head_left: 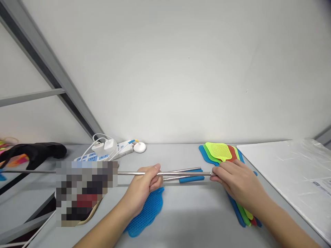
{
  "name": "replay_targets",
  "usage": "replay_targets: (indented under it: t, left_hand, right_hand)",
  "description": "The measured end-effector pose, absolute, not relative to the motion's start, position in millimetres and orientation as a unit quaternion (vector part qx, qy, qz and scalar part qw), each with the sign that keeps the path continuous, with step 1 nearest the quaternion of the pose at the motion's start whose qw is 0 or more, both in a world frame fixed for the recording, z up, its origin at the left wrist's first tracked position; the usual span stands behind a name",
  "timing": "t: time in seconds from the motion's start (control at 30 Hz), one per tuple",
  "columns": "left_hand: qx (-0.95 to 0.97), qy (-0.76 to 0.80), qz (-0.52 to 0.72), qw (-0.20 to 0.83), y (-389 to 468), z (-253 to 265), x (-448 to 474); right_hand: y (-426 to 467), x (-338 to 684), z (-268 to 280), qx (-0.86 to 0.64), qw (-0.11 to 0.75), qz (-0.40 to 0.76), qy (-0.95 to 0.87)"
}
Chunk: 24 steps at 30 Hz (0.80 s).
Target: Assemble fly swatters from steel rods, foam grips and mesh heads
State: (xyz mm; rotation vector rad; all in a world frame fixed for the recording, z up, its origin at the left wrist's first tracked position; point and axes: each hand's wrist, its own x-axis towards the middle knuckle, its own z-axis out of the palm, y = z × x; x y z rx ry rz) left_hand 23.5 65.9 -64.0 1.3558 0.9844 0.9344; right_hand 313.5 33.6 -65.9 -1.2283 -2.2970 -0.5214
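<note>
A long metal telescopic rod [186, 173] runs level across the view, apparently part of a fly swatter; a bit of blue [2, 176] shows at its far left end. My left hand [148, 181] is closed around the middle of the rod. My right hand [234, 179] is closed on its right end, with a blue tip [255, 173] beyond the fingers. Below my left hand lie blue perforated swatter heads [148, 212]. Behind the rod, blue handles [191, 178] with thin metal shafts rest on the table.
A pile of yellow, green, red and blue fly swatters [219, 151] lies under and behind my right hand. A white wrapped board [287, 168] is at right. At left are a power strip [124, 148] with chargers, a white round item [139, 147], a pixelated object and a metal frame [55, 74].
</note>
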Motion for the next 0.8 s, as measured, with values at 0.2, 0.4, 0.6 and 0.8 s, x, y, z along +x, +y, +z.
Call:
replay_targets:
  t: [0.2, 0.4, 0.6, 0.8]
  left_hand:
    - [0.559, 0.428, 0.432, 0.564, 68, -64, 22]
    - [0.460, 0.433, 0.486, 0.603, 72, -64, 27]
    - [0.432, 0.426, 0.509, 0.611, 69, -63, 28]
    - [0.452, 0.427, 0.488, 0.613, 61, -65, 35]
  right_hand:
    - [37, 342, -66, -0.475, 0.264, -0.190, -0.817]
    - [40, 367, -70, -0.525, 0.288, -0.204, -0.774]
    - [33, 352, -71, -0.521, 0.312, -0.198, -0.770]
    - [28, 352, -63, -0.523, 0.306, -0.215, -0.766]
